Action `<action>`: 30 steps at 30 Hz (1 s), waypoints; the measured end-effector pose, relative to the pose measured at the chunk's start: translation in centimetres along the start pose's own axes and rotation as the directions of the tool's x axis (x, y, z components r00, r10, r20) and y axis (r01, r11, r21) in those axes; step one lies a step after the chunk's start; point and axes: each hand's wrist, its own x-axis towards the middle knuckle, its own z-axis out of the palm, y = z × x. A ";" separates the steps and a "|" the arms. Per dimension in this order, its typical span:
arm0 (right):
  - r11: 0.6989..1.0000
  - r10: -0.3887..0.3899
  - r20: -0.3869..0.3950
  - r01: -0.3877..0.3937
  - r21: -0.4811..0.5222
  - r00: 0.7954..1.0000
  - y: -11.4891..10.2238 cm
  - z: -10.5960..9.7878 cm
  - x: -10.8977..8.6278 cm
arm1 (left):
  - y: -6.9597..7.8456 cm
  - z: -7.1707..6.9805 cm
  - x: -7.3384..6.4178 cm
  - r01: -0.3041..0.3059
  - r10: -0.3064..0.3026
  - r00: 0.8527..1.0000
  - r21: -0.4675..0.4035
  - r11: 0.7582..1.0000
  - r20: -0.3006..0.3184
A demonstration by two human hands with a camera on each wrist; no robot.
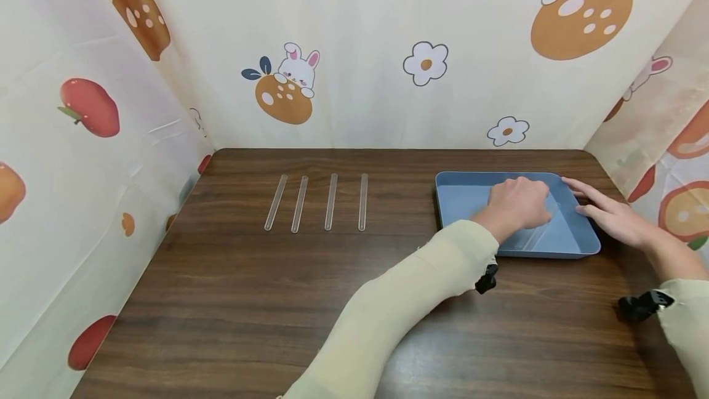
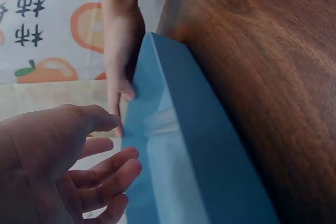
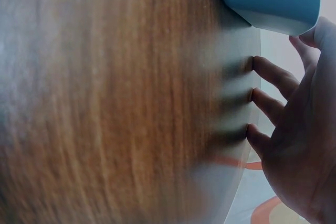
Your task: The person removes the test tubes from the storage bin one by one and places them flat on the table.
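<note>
My left hand (image 1: 517,202) is over the blue tray (image 1: 465,186), its fingers loosely bent. In the left wrist view a gap shows between thumb and fingers, with nothing held. Clear slim tube-like pieces (image 2: 161,123) lie on the tray floor, partly lost in glare. At the tray's right side is my right hand (image 1: 615,217), fingers spread. In the right wrist view its thumb and forefinger are right at the tray corner (image 3: 273,3), while its other fingertips (image 3: 253,95) rest on the table.
Several clear slim tubes (image 1: 330,202) stand apart in a row, lying lengthwise on the brown wooden table (image 1: 249,300) left of the tray. Patterned cloth (image 1: 371,103) hangs along the back and both sides.
</note>
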 end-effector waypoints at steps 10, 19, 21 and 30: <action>1.000 0.007 -0.005 -0.007 -0.002 1.000 0.1 -0.1 -0.2 | 0.3 2.4 2.3 0.016 -0.016 1.000 -0.021 1.000 -0.011; 1.000 -0.006 -0.024 0.005 -0.029 1.000 0.1 -0.1 -0.2 | 0.6 2.9 1.7 0.071 -0.070 0.998 -0.012 0.997 0.003; 1.000 -0.002 -0.022 0.002 -0.029 1.000 0.1 -0.1 -0.2 | 0.6 3.1 1.7 0.073 -0.073 0.997 -0.015 0.997 0.003; 1.000 0.026 0.011 -0.026 -0.016 1.000 0.0 -0.2 0.1 | 0.4 3.4 2.1 0.093 -0.093 0.995 -0.008 0.996 0.020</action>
